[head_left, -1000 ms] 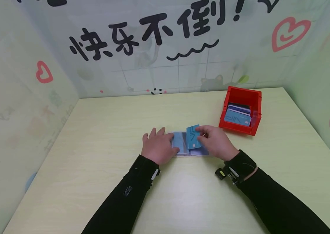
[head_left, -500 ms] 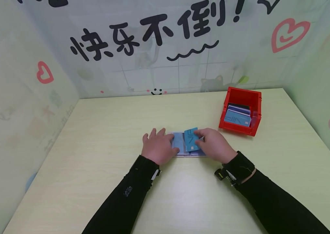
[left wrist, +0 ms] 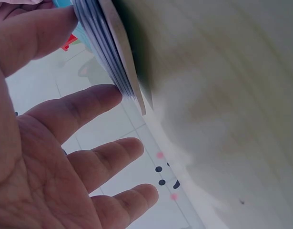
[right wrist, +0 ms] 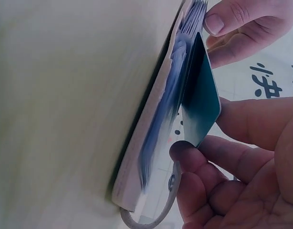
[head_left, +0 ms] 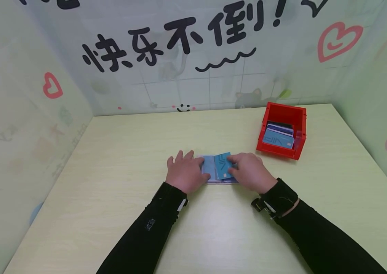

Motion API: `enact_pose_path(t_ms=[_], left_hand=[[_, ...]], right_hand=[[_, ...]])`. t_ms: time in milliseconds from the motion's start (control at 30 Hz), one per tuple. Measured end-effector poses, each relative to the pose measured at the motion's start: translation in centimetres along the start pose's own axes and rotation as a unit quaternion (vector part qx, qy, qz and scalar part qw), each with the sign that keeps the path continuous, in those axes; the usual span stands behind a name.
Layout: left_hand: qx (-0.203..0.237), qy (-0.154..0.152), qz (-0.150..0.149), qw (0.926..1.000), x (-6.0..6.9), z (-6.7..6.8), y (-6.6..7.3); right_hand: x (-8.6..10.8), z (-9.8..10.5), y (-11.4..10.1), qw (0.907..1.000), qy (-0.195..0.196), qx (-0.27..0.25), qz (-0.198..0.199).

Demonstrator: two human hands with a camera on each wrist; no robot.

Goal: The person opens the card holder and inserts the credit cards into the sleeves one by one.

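Observation:
A card holder (head_left: 208, 168) with clear sleeves lies spread on the table. My left hand (head_left: 186, 173) rests on its left pages, thumb and index finger touching them; the other fingers stretch out, as the left wrist view shows. Over the right pages, my right hand (head_left: 252, 173) pinches a blue card (head_left: 222, 166) by its right edge. In the right wrist view the card (right wrist: 204, 98) tilts above the sleeves (right wrist: 163, 124), its far edge close to them near the fold. I cannot tell whether that edge is inside a sleeve. The holder's strap with a snap (right wrist: 172, 182) curls beside my fingers.
A red bin (head_left: 281, 152) stands at the back right of the table, with several cards (head_left: 278, 137) upright in it, the front one blue. Printed wall panels enclose the table at the back and both sides.
The blue card and my right hand have moved a little left and down, nearer the fold of the holder. My left hand stays in place.

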State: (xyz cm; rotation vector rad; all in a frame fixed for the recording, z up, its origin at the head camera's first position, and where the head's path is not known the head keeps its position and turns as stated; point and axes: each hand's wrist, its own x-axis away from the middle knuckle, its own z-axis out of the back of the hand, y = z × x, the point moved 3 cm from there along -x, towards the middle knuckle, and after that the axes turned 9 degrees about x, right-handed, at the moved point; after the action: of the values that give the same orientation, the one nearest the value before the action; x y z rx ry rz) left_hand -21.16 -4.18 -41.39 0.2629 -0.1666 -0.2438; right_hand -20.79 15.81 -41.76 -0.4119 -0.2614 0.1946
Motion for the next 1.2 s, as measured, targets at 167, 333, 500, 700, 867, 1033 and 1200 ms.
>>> enact_pose_path(t_ms=[167,333,500,700,867,1033,1200], left_hand=[[-0.004,0.002,-0.002,1.0,0.0,0.0,0.1],[-0.007,0.004,-0.005,1.0,-0.1,0.1,0.1],[-0.007,0.001,-0.003,1.0,-0.2,0.1,0.2],[-0.004,-0.002,0.003,1.0,-0.4,0.1,0.2],[-0.006,0.0,0.004,1.0,-0.4,0.1,0.3],[-0.011,0.004,0.001,0.9999,-0.4,0.1,0.3],[-0.01,0.003,0.002,0.9999,-0.5,0.1,0.3]], right_hand=[[-0.1,-0.1,-0.1,0.9997,-0.002,0.026,0.004],[-0.1,-0.1,-0.3,0.9983,-0.002,0.058,0.012],[0.0,0.0,-0.5,0.9967,-0.01,0.079,0.016],[0.1,0.1,-0.6,0.9965,-0.018,0.079,0.02],[0.1,0.0,-0.7,0.9954,-0.014,0.091,0.025],[0.2,0.0,-1.0,0.9936,-0.009,0.108,0.031],[0.3,0.0,-1.2,0.9916,-0.006,0.124,0.037]])
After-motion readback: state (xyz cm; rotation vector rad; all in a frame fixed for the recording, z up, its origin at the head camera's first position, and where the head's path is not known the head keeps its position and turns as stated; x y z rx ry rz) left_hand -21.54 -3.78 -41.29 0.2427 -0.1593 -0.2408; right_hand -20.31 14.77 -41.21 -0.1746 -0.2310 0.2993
